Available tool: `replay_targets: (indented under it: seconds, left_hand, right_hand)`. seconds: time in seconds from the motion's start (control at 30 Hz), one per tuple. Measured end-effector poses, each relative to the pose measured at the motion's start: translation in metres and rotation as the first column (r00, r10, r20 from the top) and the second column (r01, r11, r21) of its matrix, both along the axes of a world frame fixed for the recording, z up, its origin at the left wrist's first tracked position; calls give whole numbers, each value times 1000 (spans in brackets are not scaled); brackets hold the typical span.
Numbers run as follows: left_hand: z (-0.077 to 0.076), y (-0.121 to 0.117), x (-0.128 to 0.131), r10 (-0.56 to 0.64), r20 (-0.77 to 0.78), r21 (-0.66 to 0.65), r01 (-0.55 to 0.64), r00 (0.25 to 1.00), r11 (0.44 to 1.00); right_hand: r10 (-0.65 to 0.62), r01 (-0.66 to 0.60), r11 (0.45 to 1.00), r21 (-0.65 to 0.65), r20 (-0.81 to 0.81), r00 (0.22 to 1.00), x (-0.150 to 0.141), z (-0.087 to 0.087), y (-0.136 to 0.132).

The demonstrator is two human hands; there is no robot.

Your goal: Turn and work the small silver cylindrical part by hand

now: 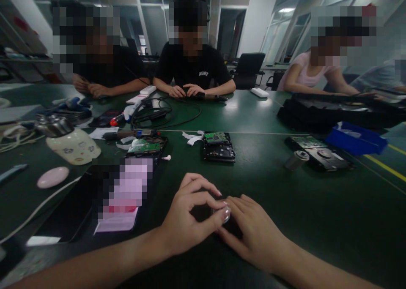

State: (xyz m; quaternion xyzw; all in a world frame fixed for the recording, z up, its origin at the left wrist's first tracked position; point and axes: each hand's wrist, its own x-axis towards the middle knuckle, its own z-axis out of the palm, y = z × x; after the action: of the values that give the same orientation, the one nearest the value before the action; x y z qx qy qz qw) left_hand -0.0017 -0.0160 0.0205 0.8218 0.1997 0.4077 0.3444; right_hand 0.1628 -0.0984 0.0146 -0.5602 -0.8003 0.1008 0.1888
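Note:
Just in front of me, above the green table [269,196], my two hands meet. My left hand [190,215] is closed in a pinch, thumb and forefinger on a small shiny round piece [226,217]; its other fingers arch above. Against the same piece rest the bent fingers of my right hand [253,225], its thumb below. The fingers mostly cover the piece, so its kind does not show. Beyond my hands lies an opened black device with a green circuit board [218,143]. To the right, a small metal cylinder [297,160] stands beside another opened device [322,154].
At left are a large dark screen [69,208], a cream bottle [72,145], a pink oval object [53,177], a screwdriver-like tool [136,134] and cables [177,124]. A blue tray [357,139] sits at right. Several people sit across the table.

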Motion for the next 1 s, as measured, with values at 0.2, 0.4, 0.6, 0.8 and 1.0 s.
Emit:
replay_targets:
  seconds: [0.2,0.4,0.6,0.8,1.0]
  left_hand:
    - [0,-4,-4,75,-7,121,-74,997,990]
    - [2,-6,-8,42,-32,138,-37,999,990]
    - [1,-1,-8,10,-1,58,-10,1000,998]
    - [3,2,-9,132,48,73,-135,990,988]
    - [-11,23,-12,464,-328,149,-440,823,885]
  right_hand:
    - [7,-7,1000,21,2,1000,-1,0,1]
    - [9,-11,998,58,31,999,0,-2,1]
    - [16,-19,998,65,36,999,1,-2,3]
    - [25,-27,998,59,33,999,1,0,2]
    - [-2,0,999,54,38,999,0,1,2]
